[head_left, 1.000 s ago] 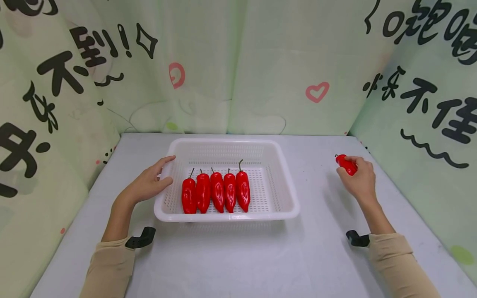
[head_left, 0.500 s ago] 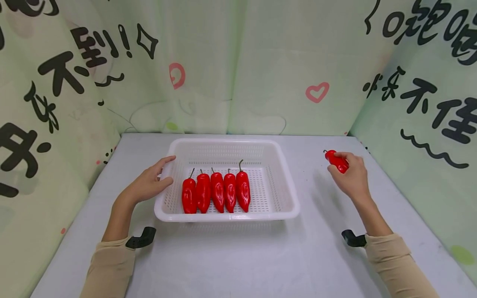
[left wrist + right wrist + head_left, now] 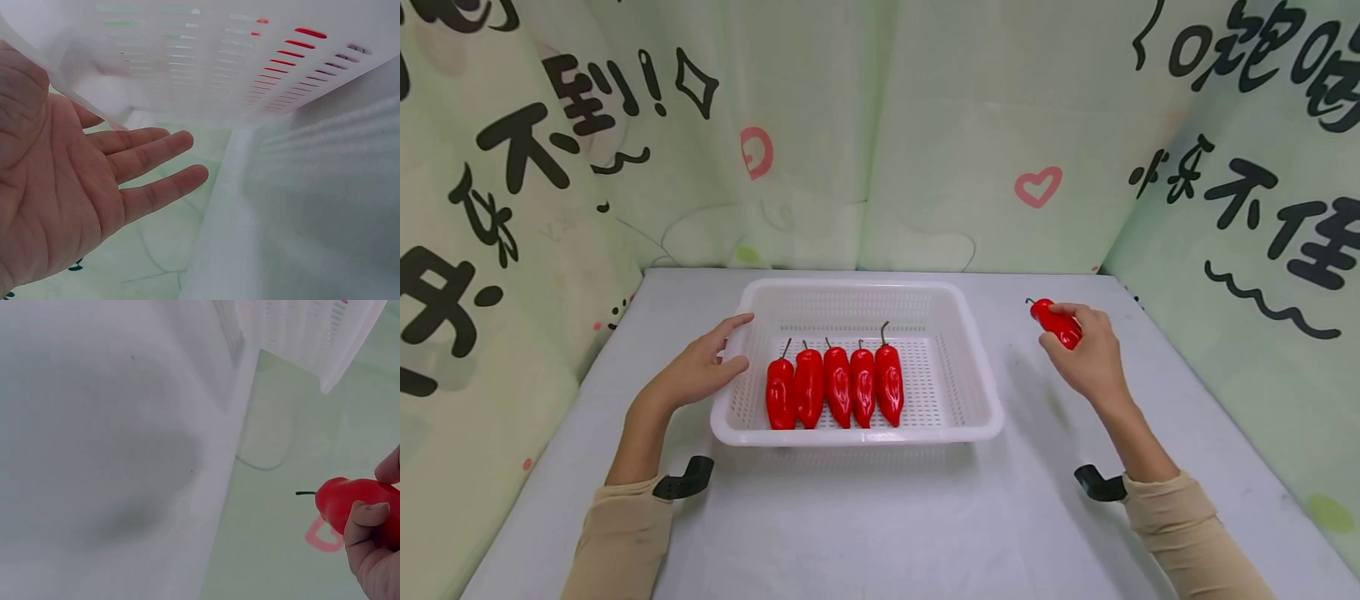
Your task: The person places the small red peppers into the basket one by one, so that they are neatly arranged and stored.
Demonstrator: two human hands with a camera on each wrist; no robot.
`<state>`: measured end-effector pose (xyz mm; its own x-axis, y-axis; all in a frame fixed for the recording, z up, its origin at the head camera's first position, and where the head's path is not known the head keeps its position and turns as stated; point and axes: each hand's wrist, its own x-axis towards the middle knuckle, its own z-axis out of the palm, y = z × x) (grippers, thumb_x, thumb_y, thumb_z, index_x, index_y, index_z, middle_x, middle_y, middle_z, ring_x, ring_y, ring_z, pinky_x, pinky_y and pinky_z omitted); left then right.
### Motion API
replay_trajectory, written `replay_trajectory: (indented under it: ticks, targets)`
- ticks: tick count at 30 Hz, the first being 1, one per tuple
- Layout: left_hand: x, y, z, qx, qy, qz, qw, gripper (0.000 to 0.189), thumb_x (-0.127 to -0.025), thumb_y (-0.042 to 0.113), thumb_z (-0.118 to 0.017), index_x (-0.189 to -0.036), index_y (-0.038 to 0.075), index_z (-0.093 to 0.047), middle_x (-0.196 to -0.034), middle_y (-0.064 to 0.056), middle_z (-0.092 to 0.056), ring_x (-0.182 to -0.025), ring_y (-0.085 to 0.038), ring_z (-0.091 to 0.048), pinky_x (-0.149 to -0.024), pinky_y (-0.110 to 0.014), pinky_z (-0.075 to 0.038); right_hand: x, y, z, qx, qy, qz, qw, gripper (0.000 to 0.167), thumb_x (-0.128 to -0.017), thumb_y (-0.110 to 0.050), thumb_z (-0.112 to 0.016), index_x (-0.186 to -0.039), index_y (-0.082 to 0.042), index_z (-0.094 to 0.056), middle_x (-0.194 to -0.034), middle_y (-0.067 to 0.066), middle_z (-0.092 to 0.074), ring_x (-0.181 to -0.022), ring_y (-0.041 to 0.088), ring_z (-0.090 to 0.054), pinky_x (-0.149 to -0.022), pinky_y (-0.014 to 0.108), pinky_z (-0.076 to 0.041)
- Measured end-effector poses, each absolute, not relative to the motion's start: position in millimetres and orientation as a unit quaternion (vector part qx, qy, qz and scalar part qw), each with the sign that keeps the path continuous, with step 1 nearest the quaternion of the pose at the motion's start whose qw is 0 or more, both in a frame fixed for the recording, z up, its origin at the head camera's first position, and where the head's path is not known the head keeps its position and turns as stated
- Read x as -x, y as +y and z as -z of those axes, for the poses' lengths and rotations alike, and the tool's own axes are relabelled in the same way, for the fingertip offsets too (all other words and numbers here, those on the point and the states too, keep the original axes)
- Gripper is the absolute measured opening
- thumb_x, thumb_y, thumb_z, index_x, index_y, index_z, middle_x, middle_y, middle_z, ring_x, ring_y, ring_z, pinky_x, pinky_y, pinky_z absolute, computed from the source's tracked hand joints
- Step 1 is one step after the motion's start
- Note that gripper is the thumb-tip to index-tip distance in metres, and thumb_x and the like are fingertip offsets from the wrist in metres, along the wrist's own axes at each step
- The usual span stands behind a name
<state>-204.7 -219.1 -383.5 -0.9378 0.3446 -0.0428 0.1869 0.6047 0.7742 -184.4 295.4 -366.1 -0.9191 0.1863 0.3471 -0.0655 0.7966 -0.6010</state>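
Observation:
My right hand (image 3: 1090, 354) pinches a glossy red chili pepper (image 3: 1056, 323) between thumb and fingers, right of the basket and above the table. Its dark stem points left; in the right wrist view the same pepper (image 3: 356, 501) shows its stem end, the rest lying under the fingers. A white plastic basket (image 3: 857, 438) holds several red peppers (image 3: 837, 385) in a row, stems toward the far side. At the basket's left rim my left hand (image 3: 696, 367) rests thumb and forefinger. In the left wrist view its other fingers (image 3: 153, 153) reach out loosely beside the basket's perforated wall.
The white table (image 3: 880, 517) carries the basket near its far edge. Behind and at both sides hang pale green curtains (image 3: 940, 150) with black lettering and hearts. A black wrist device (image 3: 685, 478) sits on the left wrist, another device (image 3: 1101, 483) on the right.
My right hand has moved left toward the basket, carrying the chili pepper. The left hand, the basket and the peppers in it have stayed put.

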Motion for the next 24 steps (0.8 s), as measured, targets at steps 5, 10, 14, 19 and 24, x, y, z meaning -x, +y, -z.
replay_trajectory:
  ticks: [5, 10, 14, 19, 24]
  targets:
    - [205, -219, 384, -0.142, 0.892, -0.418, 0.098, 0.074, -0.096, 0.017, -0.058, -0.161, 0.01, -0.025, -0.159, -0.029, -0.033, -0.132, -0.055, -0.048, -0.088, -0.061, -0.057, 182, 286, 363, 0.009, -0.924, -0.324, 0.202, 0.053, -0.088, -0.004, -0.07, -0.138, 0.003, -0.052, -0.142, 0.03, -0.045, -0.128, 0.049, -0.045, -0.091, 0.07, -0.053]
    - [205, -219, 384, -0.142, 0.891, -0.42, 0.1, 0.074, -0.095, 0.017, -0.058, -0.161, 0.011, -0.025, -0.158, -0.029, -0.034, -0.13, -0.054, -0.05, -0.089, -0.06, -0.057, 179, 276, 361, -0.005, -0.923, -0.327, 0.201, 0.057, -0.085, -0.003, -0.073, -0.138, 0.002, -0.053, -0.143, 0.028, -0.045, -0.128, 0.047, -0.046, -0.091, 0.068, -0.054]
    - [205, -220, 385, -0.148, 0.889, -0.422, 0.098, 0.072, -0.096, 0.016, -0.056, -0.161, 0.01, -0.026, -0.158, -0.03, -0.034, -0.129, -0.054, -0.051, -0.087, -0.059, -0.058, 177, 268, 359, -0.019, -0.921, -0.331, 0.202, 0.055, -0.085, -0.003, -0.073, -0.137, 0.0, -0.054, -0.142, 0.027, -0.046, -0.127, 0.046, -0.047, -0.091, 0.067, -0.054]
    - [206, -220, 386, -0.15, 0.887, -0.425, 0.097, 0.072, -0.096, 0.015, -0.055, -0.161, 0.009, -0.026, -0.158, -0.029, -0.034, -0.127, -0.052, -0.053, -0.085, -0.058, -0.06, 174, 257, 359, -0.044, -0.916, -0.341, 0.207, 0.054, -0.085, -0.003, -0.074, -0.136, -0.001, -0.056, -0.142, 0.026, -0.048, -0.125, 0.045, -0.05, -0.091, 0.065, -0.055]
    - [206, -220, 386, -0.147, 0.889, -0.422, 0.098, 0.073, -0.095, 0.014, -0.056, -0.161, 0.01, -0.025, -0.157, -0.029, -0.035, -0.126, -0.052, -0.054, -0.085, -0.058, -0.059, 173, 243, 356, -0.069, -0.912, -0.345, 0.209, 0.054, -0.084, -0.003, -0.074, -0.136, -0.001, -0.057, -0.143, 0.025, -0.048, -0.125, 0.045, -0.05, -0.091, 0.064, -0.055]
